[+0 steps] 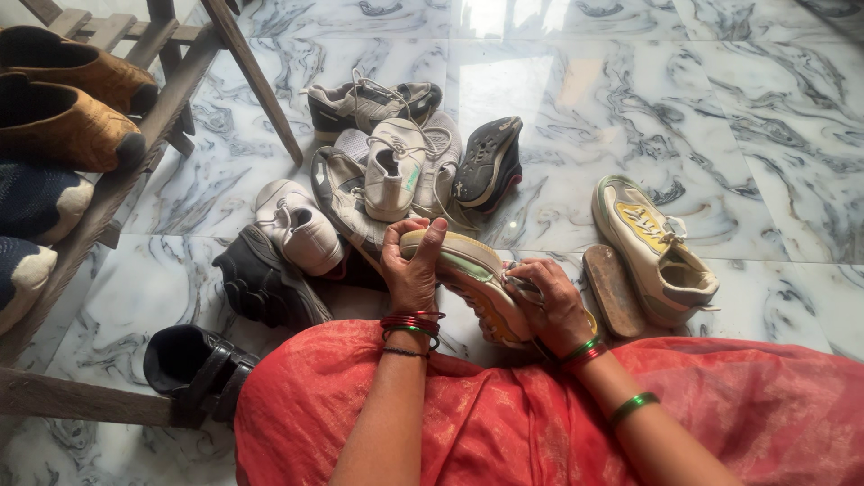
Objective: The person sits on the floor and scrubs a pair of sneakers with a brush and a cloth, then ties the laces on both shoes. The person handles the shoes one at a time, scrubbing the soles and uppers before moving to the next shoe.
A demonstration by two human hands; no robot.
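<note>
Her left hand [412, 270] curls its grip around the yellow-soled sneaker's [472, 283] toe; right hand [558, 306] clasps its heel at four o'clock. Bare marble floor [630, 99] lies open toward one o'clock.

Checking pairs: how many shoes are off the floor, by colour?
Brown shoes on the rack: 2
Navy shoes with white toes, on the rack: 2
Cream-and-yellow sneaker, held: 1
Total: 5
</note>
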